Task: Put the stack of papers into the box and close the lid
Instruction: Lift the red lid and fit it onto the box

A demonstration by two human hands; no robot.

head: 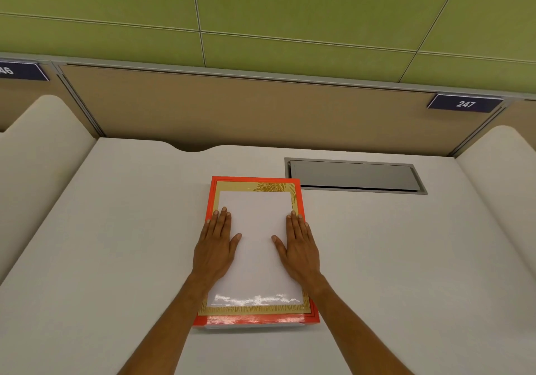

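A flat rectangular box [256, 320] lies at the middle of the white desk. Its glossy lid [255, 215] has an orange-red rim, a gold patterned band and a white centre, and it lies flat on the box. My left hand [216, 247] rests palm down on the lid's left side, fingers stretched out. My right hand [298, 247] lies the same way on the right side. Neither hand grips anything. A thin white strip [252, 327] shows under the box's near edge. No stack of papers is in view.
The white desk [116, 258] has a grey cable hatch [355, 176] set into it just behind and right of the box. A tan partition [261, 107] closes the back, with a "247" label [465, 104]. Curved white dividers stand at both sides.
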